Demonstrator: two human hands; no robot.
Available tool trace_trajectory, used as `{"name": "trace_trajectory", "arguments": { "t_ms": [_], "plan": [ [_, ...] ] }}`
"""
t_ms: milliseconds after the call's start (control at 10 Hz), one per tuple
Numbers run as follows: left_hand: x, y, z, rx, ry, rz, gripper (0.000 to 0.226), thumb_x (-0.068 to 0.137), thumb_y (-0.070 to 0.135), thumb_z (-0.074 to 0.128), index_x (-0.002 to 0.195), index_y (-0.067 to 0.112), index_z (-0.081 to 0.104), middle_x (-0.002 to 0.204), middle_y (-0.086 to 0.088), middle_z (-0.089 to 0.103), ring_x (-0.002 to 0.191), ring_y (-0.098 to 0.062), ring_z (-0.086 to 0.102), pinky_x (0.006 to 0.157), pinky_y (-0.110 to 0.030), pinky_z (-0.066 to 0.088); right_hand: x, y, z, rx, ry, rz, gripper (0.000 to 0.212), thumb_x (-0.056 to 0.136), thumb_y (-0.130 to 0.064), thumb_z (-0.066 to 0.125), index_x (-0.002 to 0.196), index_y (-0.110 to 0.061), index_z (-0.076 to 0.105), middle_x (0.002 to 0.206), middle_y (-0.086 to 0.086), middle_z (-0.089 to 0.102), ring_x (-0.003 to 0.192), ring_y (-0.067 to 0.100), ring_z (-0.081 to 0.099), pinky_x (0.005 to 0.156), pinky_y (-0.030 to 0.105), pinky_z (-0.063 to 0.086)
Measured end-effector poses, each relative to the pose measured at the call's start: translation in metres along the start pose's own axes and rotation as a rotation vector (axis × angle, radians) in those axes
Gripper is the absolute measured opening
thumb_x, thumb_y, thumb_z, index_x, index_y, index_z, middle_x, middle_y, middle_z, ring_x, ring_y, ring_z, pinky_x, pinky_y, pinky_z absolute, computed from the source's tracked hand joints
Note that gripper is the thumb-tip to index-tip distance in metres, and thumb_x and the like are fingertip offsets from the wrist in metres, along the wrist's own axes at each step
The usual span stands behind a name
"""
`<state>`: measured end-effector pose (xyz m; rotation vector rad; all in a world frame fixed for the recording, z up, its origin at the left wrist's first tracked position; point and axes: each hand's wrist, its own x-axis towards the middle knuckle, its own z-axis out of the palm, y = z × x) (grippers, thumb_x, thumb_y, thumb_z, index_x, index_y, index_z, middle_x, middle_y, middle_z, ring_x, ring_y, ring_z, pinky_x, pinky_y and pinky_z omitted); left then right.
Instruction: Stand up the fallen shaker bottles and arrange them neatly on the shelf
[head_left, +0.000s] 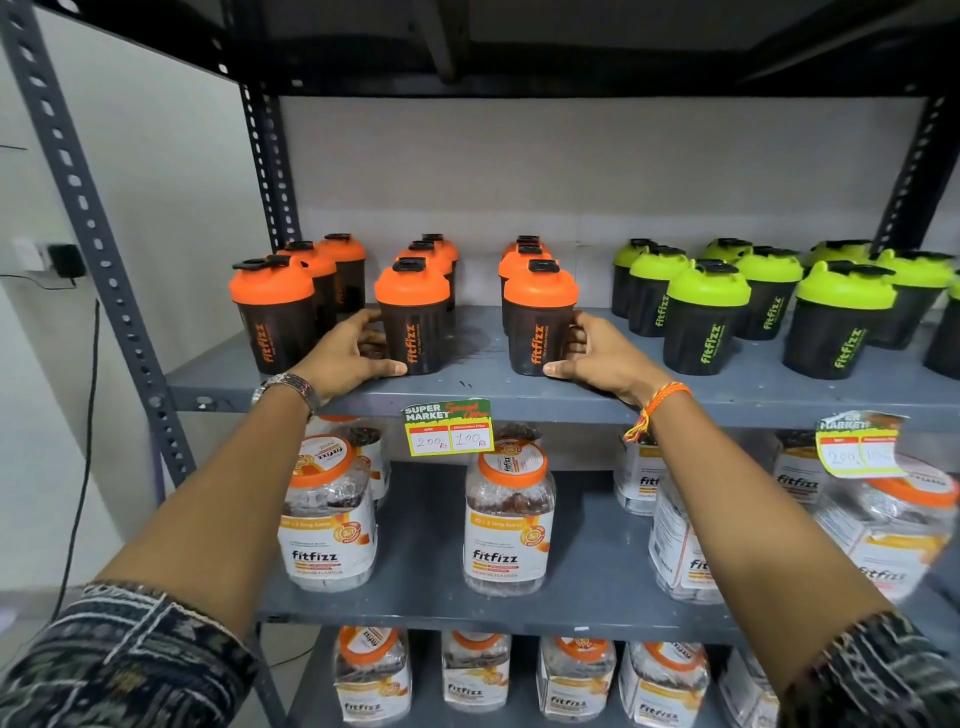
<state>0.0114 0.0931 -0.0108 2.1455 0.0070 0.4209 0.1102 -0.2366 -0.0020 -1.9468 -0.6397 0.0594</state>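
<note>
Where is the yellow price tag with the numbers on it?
In the head view, the yellow price tag hangs from the front edge of the shaker shelf, near the middle, between the two forearms and just above a jar with an orange lid.

Orange-lidded shakers (413, 317), green-lidded shakers (704, 317) (dark bodies); grey shelf (467, 384).

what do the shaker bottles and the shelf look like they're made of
Orange-lidded shaker bottle: looks like dark, smoky translucent plastic with a matte orange plastic lid; the body glints softly and carries printed lettering. Shelf: probably painted grey steel, judging by its thin folded front edge, the perforated uprights and a few scuffs.
</note>
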Motion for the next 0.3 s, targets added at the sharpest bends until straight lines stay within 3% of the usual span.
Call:
{"name": "trace_trajectory", "arguments": {
  "t_ms": [100,200,300],
  "plan": [
    [0.000,-0.001,-0.002,-0.031,0.012,-0.030,0.098,0.072,0.006,0.086,0.154,0.016,0.032,0.143,-0.010,0.055,0.134,-0.023,0.052,0.113,-0.043,0.045,-0.007,-0.003,-0.003,0.050,0.054,-0.039,0.095,0.071,0.000,0.088,0.152,-0.010,0.039,0.149,0.013,0.052,0.139,0.026,0.049,0.115,0.048,0.041],
    [-0.008,0.007,-0.001,0.001,0.092,-0.012,0.107,0.070,0.006,0.088,0.156,0.018,0.026,0.148,-0.010,0.052,0.139,-0.023,0.048,0.116,-0.042,0.041,-0.033,-0.018,0.005,0.139,0.211,-0.085,0.105,0.071,-0.004,0.088,0.157,-0.011,0.029,0.158,0.012,0.041,0.146,0.021,0.039,0.118,0.046,0.035],
    [-0.017,0.013,0.011,0.054,0.314,0.111,0.112,0.070,0.005,0.087,0.159,0.018,0.021,0.145,-0.010,0.057,0.135,-0.018,0.050,0.117,-0.039,0.037,-0.066,-0.031,0.004,0.324,0.523,-0.280,0.085,0.074,-0.013,0.087,0.148,-0.014,0.046,0.145,0.007,0.057,0.134,0.014,0.053,0.107,0.036,0.046]
  ]
}}
